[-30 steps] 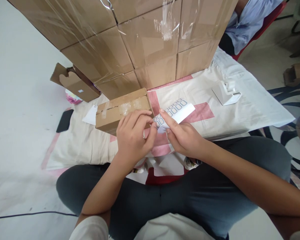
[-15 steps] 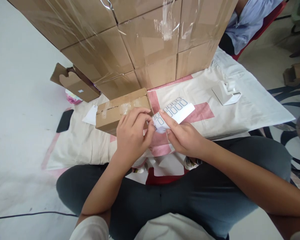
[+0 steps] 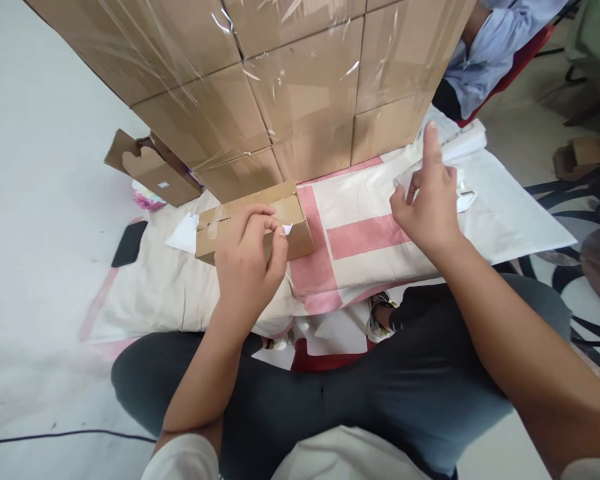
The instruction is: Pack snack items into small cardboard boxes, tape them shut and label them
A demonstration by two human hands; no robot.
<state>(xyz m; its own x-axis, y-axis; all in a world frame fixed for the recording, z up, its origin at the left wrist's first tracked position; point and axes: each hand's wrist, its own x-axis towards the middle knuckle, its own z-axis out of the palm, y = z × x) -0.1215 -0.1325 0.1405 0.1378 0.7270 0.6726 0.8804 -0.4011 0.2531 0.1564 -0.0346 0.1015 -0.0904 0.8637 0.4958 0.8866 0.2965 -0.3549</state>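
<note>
My left hand pinches a small white sticker between thumb and forefinger, right over the small cardboard box lying on the white-and-pink cloth. My right hand is out to the right, forefinger pointing up, the other fingers curled on the white sticker sheet. It hovers over the white tape dispenser, which it mostly hides.
A tall stack of plastic-wrapped cardboard boxes stands just behind the small box. A flattened carton lies at the left, a paper slip beside the small box. Another person in a light-blue sleeve sits at the back right. My crossed legs fill the foreground.
My right hand has carried the sticker sheet away to the right, over the tape dispenser. My left hand has kept a peeled sticker and moved up over the small box.
</note>
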